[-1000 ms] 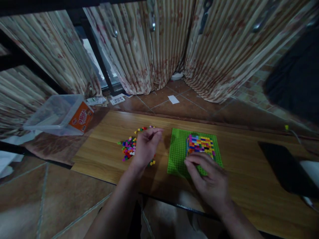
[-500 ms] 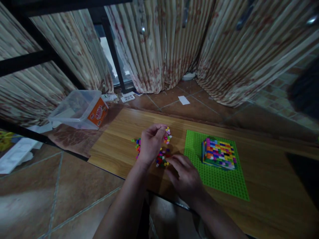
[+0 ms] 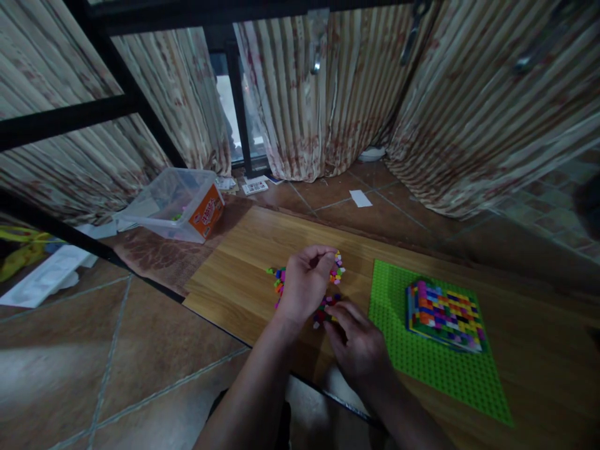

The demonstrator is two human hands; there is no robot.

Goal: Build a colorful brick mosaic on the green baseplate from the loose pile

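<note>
My left hand (image 3: 307, 284) is above the loose bricks, thumb and index finger pinched together; whatever the pinch may hold is too small to make out. Small coloured toy bricks (image 3: 280, 280) lie on the wooden table to its left, and more bricks (image 3: 337, 272) show just past its fingertips. My right hand (image 3: 360, 344) is nearer the table's front edge, its fingers curved and its thumb apart from the index finger. Its fingertips reach a dark, mixed cluster of bricks (image 3: 319, 317). Farther right, a multicoloured brick block (image 3: 445, 315) stands on a green baseplate (image 3: 396, 337).
The wooden tabletop (image 3: 234, 275) runs from left to right. A clear plastic box (image 3: 164, 219) with an orange label stands beyond its left end. Striped curtains (image 3: 300, 112) hang behind, and a white paper (image 3: 360, 199) lies on the tiled floor.
The view has turned left, so everything sits farther right in the picture. My left hand keeps its pinch. My right thumb and index finger are slightly closer together at the brick cluster.
</note>
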